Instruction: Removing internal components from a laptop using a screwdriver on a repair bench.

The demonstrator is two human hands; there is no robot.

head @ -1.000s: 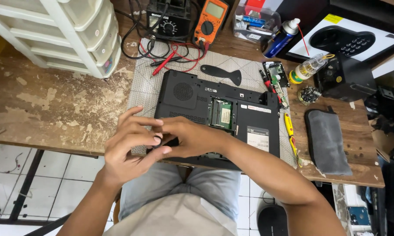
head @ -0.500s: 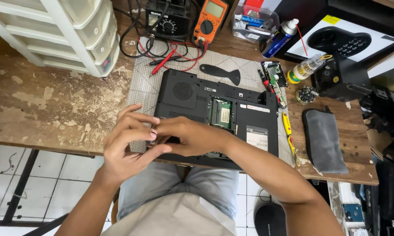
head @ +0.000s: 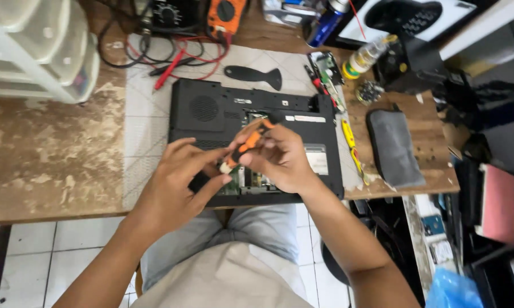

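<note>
A black laptop point(head: 223, 111) lies upside down on a grey cutting mat point(head: 146, 114), with an opened bay showing a green circuit board near its front edge. My right hand point(head: 280, 157) grips an orange and black screwdriver point(head: 248, 142), its tip pointing down and left. My left hand point(head: 177, 182) hovers over the laptop's front left corner, with thumb and forefinger pinching at the screwdriver's tip. What sits between those fingertips is too small to tell.
A black spudger point(head: 251, 74), red test leads point(head: 180, 57) and an orange multimeter point(head: 225, 14) lie beyond the laptop. White plastic drawers point(head: 35, 45) stand at back left. A grey pouch point(head: 391, 148), yellow tool point(head: 351, 142), bottles and boxes crowd the right.
My hands have lifted and parted a little, and the orange screwdriver now shows in my right hand. The camera has moved closer to the bench.
</note>
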